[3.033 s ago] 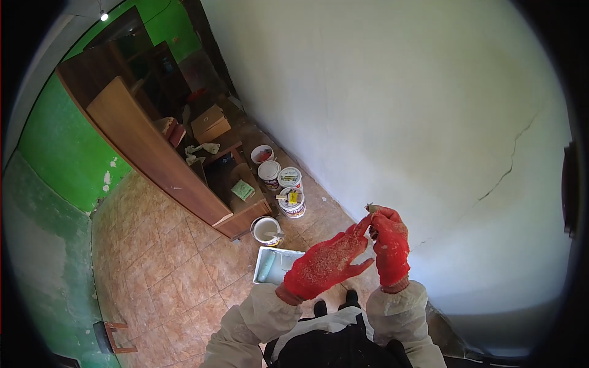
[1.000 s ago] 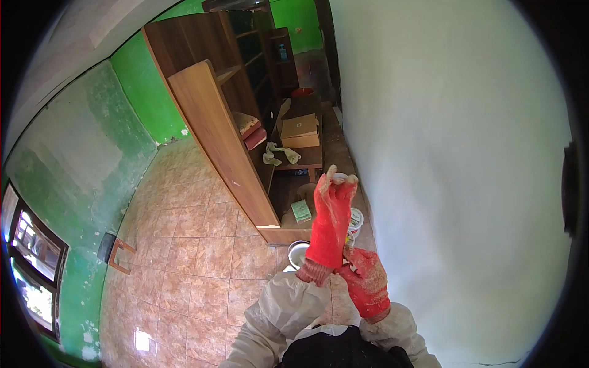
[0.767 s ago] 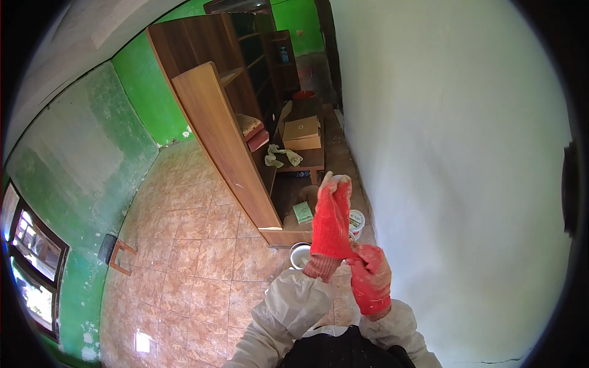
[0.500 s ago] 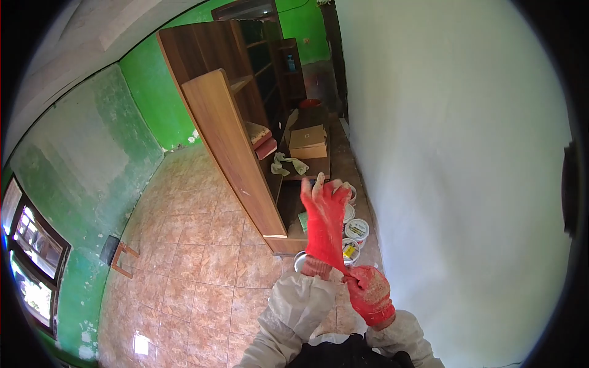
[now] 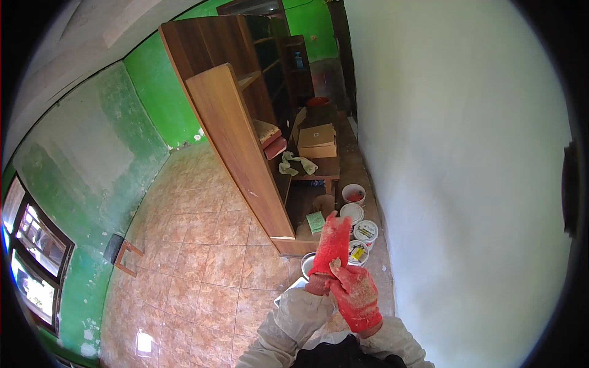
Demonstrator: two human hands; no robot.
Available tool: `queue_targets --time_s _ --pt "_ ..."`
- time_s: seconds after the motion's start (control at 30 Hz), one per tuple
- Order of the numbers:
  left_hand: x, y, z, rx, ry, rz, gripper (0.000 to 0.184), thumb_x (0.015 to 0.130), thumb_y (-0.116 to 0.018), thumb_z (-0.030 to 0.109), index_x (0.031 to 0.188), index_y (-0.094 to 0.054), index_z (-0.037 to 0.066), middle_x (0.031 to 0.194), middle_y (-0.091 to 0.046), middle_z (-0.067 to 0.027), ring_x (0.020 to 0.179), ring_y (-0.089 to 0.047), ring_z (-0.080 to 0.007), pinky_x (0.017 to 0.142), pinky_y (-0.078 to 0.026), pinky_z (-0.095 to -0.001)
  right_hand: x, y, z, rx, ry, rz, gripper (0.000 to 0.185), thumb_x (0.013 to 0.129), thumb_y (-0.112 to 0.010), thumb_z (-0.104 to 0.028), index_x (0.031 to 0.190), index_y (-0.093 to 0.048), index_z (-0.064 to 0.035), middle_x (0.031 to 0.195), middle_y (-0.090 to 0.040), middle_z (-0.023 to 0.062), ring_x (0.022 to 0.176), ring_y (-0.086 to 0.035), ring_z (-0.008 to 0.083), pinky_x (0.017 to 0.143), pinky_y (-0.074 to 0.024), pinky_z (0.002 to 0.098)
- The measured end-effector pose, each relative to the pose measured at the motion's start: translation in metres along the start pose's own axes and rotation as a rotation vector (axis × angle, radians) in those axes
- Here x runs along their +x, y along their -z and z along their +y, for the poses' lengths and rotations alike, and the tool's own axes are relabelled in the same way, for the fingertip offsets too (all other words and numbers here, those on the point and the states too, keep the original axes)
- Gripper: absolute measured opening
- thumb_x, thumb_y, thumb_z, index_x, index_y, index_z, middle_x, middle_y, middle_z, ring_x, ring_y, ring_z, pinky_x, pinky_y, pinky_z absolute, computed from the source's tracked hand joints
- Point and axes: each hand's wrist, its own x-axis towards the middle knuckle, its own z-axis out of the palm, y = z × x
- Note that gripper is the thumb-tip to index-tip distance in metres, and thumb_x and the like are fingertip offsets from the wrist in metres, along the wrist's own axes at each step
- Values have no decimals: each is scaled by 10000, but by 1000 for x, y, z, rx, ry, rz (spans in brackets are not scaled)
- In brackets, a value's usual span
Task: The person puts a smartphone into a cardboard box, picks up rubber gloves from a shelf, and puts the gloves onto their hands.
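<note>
My left hand [image 5: 332,244], in a dusty red glove with a brownish cuff, points upward in front of the buckets, its fingers stretched out and holding nothing. Below and to its right is my right hand [image 5: 356,295], in a matching glove, with its fingers closed on the left glove near the wrist. Pale sleeves cover both forearms. Just beyond the hands stand a bucket with a yellow label [image 5: 358,252], a lidded bucket [image 5: 366,232] and an open bucket with red inside [image 5: 353,194].
A tall wooden shelf unit [image 5: 236,147] stands ahead, holding a cardboard box [image 5: 317,141], a cloth [image 5: 298,164] and a green packet [image 5: 315,222]. A white wall [image 5: 466,172] rises on the right. A small wooden frame [image 5: 127,258] is by the left wall. A tray edge [image 5: 291,291] shows beside my left sleeve.
My left hand has lowered, and its spread fingers have come closer together. My right hand has moved slightly left, up against the left wrist. The view has shifted, showing more of the buckets.
</note>
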Motion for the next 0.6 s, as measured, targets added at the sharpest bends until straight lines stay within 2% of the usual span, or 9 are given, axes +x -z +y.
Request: queue_targets --time_s 0.03,0.1,0.23,0.3,0.37,0.4,0.5,0.57,0.6 --pt "-4 3 -3 -109 130 -11 484 942 -478 345 1339 -392 83 1257 -506 -121 1144 -500 -240 941 -400 -330 2 -7 7 -108 116 -39 291 766 -679 -173 1033 -616 -79 900 -615 120 813 -590 308 689 -469 400" --pt "-2 11 -19 724 -288 -149 429 916 -515 337 1248 -476 68 1183 -551 -184 1033 -556 -320 866 -436 -385 3 -24 22 -121 123 -28 271 770 -673 -171 1021 -618 -84 894 -614 117 808 -589 308 686 -468 401" --pt "8 6 -26 914 -182 -311 407 917 -488 362 1141 -527 24 1134 -557 -228 988 -547 -395 855 -428 -430 19 -39 37 -36 39 -73 218 782 -658 -181 980 -621 -97 864 -616 108 789 -594 297 668 -473 402" --pt "32 4 -12 486 489 -352 474 916 -446 443 1084 -539 10 1132 -552 -232 1015 -530 -410 871 -417 -435 33 -45 50 -43 104 -156 202 787 -650 -180 968 -620 -94 858 -619 103 788 -598 293 665 -477 398" --pt "52 2 -45 427 464 -307 572 906 -414 511 1180 -512 19 1126 -571 -207 1033 -537 -386 885 -413 -412 43 -54 72 -52 168 -243 188 792 -642 -178 956 -619 -90 852 -622 99 787 -602 289 663 -480 394" --pt "62 1 -56 191 427 -153 541 915 -425 439 1251 -460 15 1057 -596 -208 1014 -550 -386 885 -414 -427 47 -59 87 -16 173 -264 179 795 -636 -182 948 -623 -89 851 -624 93 790 -603 284 662 -482 389" --pt "63 7 -122 156 170 -173 592 922 -418 204 1446 -170 84 953 -618 -211 945 -584 -375 852 -428 -446 68 -69 140 141 124 -377 145 800 -624 -176 908 -636 -80 849 -628 88 803 -608 273 668 -486 379" --pt "77 9 -139 394 446 -291 663 891 -396 78 1462 -65 141 937 -614 -227 884 -599 -376 798 -443 -452 88 -72 180 211 4 -518 156 789 -629 -171 906 -644 -69 852 -634 97 823 -603 288 715 -487 364" --pt "69 7 -175 525 363 -308 706 884 -412 87 1460 -13 171 923 -605 -249 845 -605 -376 762 -443 -468 107 -72 197 333 -437 -738 174 794 -632 -169 921 -650 -52 845 -637 98 846 -609 262 763 -474 348"
